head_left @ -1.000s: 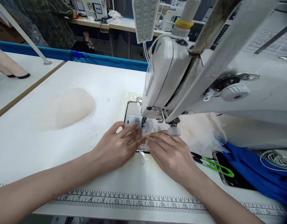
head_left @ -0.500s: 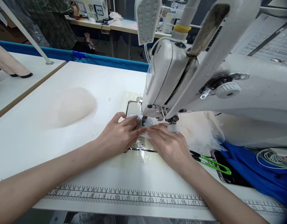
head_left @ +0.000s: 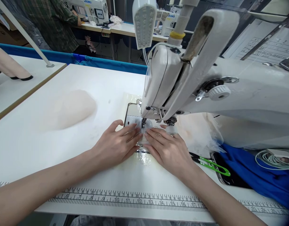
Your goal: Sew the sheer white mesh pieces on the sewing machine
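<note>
My left hand [head_left: 119,142] lies palm down beside the needle area, its fingers stretched flat toward the presser foot [head_left: 143,123] of a white sewing machine [head_left: 162,75]. My right hand [head_left: 169,149] lies just right of it, fingers extended flat and close together. Between and under the fingertips is a small piece of thin, sheer pale fabric [head_left: 142,139], pressed on the machine bed; its edges are mostly hidden. A metal needle plate [head_left: 132,119] shows to the left of the foot. Both hands are open.
A sheer beige fabric piece [head_left: 76,108] lies on the left tabletop. More sheer fabric [head_left: 196,131], green thread snips [head_left: 215,166], a dark phone [head_left: 233,180] and blue cloth [head_left: 257,175] lie at the right. A printed ruler [head_left: 127,199] runs along the front edge. A co-worker's sleeve [head_left: 50,22] shows behind.
My hands have drawn slightly toward me, and the left fingertips have shifted left, so more of the presser foot and needle plate shows. The camera view has shifted a little.
</note>
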Demonstrator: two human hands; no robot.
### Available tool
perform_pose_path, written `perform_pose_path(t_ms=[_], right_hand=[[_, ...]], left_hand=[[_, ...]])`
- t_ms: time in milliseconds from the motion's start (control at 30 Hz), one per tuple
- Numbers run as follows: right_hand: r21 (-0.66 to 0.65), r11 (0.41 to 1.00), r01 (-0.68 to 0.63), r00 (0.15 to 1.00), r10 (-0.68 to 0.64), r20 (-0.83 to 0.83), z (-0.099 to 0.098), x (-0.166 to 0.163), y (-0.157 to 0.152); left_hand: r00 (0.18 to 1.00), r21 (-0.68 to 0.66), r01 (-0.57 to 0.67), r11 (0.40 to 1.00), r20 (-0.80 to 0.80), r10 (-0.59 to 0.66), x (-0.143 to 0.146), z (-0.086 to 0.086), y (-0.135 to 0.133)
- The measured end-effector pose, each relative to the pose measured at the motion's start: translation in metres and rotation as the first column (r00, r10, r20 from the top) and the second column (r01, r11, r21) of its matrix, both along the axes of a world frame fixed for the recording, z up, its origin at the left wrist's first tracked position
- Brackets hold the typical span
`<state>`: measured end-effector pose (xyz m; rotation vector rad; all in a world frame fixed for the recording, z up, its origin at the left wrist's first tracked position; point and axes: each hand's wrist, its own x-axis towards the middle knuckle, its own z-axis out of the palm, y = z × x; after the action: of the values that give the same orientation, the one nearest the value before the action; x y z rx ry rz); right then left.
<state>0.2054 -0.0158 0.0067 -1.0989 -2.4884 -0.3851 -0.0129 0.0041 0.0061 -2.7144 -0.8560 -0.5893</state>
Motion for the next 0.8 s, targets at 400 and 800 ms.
perform_pose_path(t_ms=[400,800], right_hand=[[-0.017,0.999,0.046,0.998,-0.045,0.035,0.001,-0.001,0.005],[-0.003,0.997,0.083,0.993,-0.083,0.078,-0.002,-0.002,0.011]], left_hand=[[1.000,-0.044,-0.007,0.999,0.020,0.008,-0.001,0.000,0.009],[0.999,-0.045,0.027,0.999,0.037,-0.026,-0.001,-0.002,0.017]])
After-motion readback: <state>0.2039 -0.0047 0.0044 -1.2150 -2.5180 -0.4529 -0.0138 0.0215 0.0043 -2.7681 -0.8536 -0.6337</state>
